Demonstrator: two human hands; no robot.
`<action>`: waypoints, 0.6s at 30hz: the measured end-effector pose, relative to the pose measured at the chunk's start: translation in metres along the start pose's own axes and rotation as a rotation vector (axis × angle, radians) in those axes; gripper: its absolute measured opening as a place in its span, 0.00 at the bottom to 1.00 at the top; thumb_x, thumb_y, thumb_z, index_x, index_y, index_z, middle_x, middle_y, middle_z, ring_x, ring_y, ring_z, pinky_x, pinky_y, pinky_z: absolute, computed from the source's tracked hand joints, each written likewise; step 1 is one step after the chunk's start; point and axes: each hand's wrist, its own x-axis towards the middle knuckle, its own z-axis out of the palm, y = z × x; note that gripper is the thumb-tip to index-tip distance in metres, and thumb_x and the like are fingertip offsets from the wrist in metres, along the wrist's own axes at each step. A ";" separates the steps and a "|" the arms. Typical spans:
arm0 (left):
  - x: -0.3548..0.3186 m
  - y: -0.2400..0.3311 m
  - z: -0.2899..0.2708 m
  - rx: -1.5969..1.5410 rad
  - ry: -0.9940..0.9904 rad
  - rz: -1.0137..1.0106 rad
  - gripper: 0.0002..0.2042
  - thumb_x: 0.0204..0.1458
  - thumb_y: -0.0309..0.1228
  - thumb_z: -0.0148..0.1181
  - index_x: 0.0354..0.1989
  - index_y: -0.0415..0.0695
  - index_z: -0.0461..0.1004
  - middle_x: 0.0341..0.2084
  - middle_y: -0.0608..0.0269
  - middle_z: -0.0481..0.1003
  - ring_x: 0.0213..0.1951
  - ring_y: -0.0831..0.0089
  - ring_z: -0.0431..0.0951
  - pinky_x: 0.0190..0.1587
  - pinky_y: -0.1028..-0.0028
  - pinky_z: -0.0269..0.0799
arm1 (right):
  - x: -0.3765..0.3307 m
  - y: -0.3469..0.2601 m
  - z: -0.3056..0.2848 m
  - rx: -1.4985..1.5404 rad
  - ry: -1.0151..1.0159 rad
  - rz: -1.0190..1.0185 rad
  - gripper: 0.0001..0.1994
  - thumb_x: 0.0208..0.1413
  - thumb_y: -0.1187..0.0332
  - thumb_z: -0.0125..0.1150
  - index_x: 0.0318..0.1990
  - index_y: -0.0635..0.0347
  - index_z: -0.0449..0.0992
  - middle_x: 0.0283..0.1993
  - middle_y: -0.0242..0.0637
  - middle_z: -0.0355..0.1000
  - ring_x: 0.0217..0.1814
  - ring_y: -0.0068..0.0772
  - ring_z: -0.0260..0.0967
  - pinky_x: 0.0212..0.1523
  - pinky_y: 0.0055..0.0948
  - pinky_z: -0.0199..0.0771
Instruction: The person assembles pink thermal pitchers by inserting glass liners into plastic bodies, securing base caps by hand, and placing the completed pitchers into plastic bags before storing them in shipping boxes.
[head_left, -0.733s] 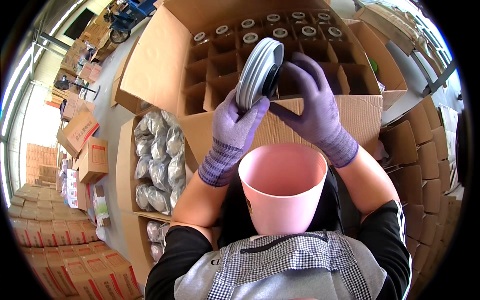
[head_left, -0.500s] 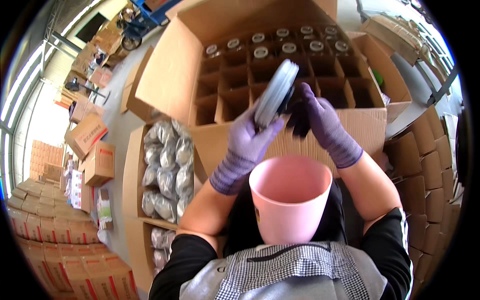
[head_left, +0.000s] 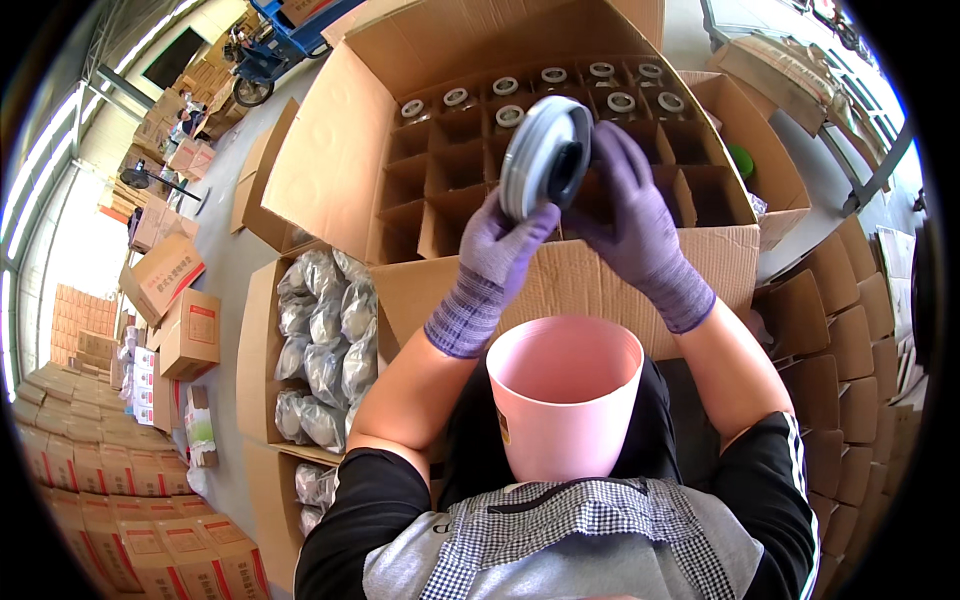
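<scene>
Both my hands wear purple knit gloves and hold a round grey metal can (head_left: 545, 157) on its side, above a large open cardboard box (head_left: 330, 150) with a grid of dividers. My left hand (head_left: 500, 250) grips the can's lower rim from below. My right hand (head_left: 625, 215) holds its other end from the right. Several grey cans (head_left: 506, 87) stand in the box's far cells; the near cells look empty. A pink plastic bucket (head_left: 565, 390) sits in my lap, open and empty, below my hands.
A second open box (head_left: 262, 360) at my left holds several silvery plastic-wrapped packs (head_left: 325, 340). Sealed cartons (head_left: 165, 280) stand on the grey floor further left, with stacked cartons along the lower left. Flat cardboard divider pieces (head_left: 850, 380) are piled at my right.
My hands have lifted the can a little farther out over the divided box, and the camera has tilted so the box and hands sit lower in view.
</scene>
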 end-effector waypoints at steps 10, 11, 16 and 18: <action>0.169 -0.043 -0.086 1.213 -0.190 0.373 0.27 0.56 0.37 0.68 0.65 0.43 0.73 0.64 0.49 0.73 0.65 0.56 0.72 0.68 0.64 0.66 | 0.044 0.112 -0.010 0.065 -0.151 0.408 0.27 0.61 0.52 0.63 0.59 0.64 0.76 0.53 0.47 0.78 0.54 0.38 0.77 0.56 0.36 0.75; 0.205 -0.050 -0.113 1.338 -0.067 0.224 0.25 0.56 0.42 0.67 0.61 0.45 0.76 0.59 0.50 0.77 0.60 0.56 0.77 0.64 0.63 0.70 | 0.053 0.120 -0.001 -0.282 -0.161 0.267 0.28 0.58 0.48 0.64 0.56 0.62 0.78 0.51 0.48 0.78 0.52 0.44 0.78 0.55 0.39 0.76; 0.304 -0.083 -0.099 1.643 -0.035 -0.358 0.31 0.53 0.51 0.64 0.64 0.50 0.75 0.60 0.50 0.76 0.61 0.54 0.76 0.65 0.60 0.70 | 0.046 0.145 0.030 -0.513 -0.489 0.252 0.27 0.47 0.45 0.69 0.48 0.57 0.80 0.45 0.47 0.77 0.46 0.51 0.77 0.49 0.44 0.78; 0.315 -0.102 -0.088 1.771 -0.074 -0.427 0.31 0.52 0.52 0.64 0.64 0.51 0.75 0.60 0.49 0.76 0.61 0.54 0.76 0.65 0.59 0.70 | 0.029 0.157 0.037 -0.451 -0.367 0.240 0.27 0.46 0.48 0.72 0.48 0.57 0.80 0.44 0.46 0.77 0.46 0.50 0.77 0.49 0.44 0.77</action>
